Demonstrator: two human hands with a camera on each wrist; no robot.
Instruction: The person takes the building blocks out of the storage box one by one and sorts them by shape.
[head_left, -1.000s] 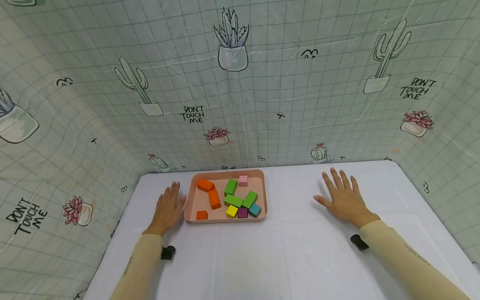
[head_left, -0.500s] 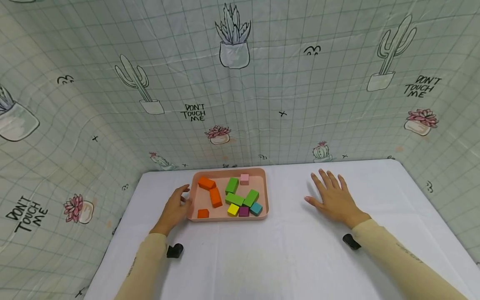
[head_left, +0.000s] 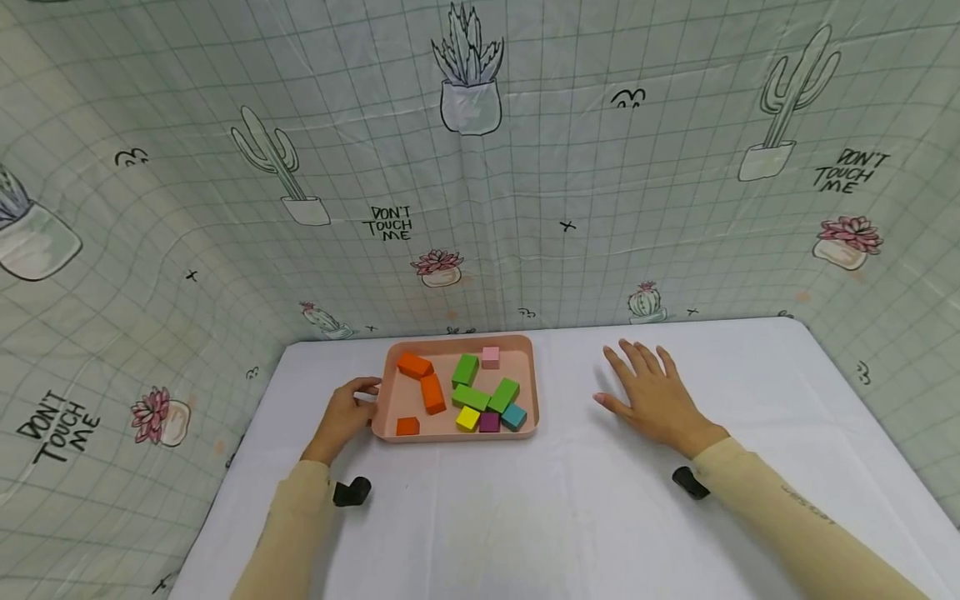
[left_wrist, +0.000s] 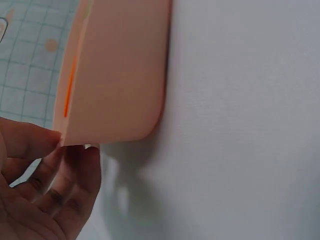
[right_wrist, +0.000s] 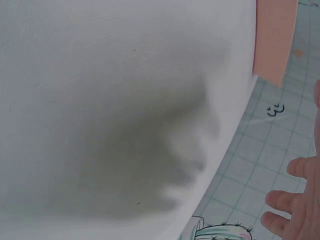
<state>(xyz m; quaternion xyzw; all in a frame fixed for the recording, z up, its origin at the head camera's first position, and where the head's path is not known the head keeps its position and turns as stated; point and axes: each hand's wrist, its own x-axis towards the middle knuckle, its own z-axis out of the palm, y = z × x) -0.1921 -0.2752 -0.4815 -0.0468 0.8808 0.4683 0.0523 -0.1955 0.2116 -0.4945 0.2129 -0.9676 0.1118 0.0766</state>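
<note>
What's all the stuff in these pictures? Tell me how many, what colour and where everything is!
Table: 1, white, under everything
Cloth: pale green with plant drawings, behind and beside the table
Tray: 1, peach, far part of the table
Orange blocks: 3, bright orange, tray's left part
Green blocks: 3, light green, right of the orange ones
Pink block: 1, pale pink, tray's far side
Yellow block: 1, bright yellow, tray's near side
Purple block: 1, dark purple, right of yellow
Blue block: 1, teal, right of purple
Gadgets: 2, black, at the wrists
Sleeves: 2, beige, on the arms
Left hand: 1, bare, pinching the tray's left rim
Right hand: 1, bare, right of the tray
</note>
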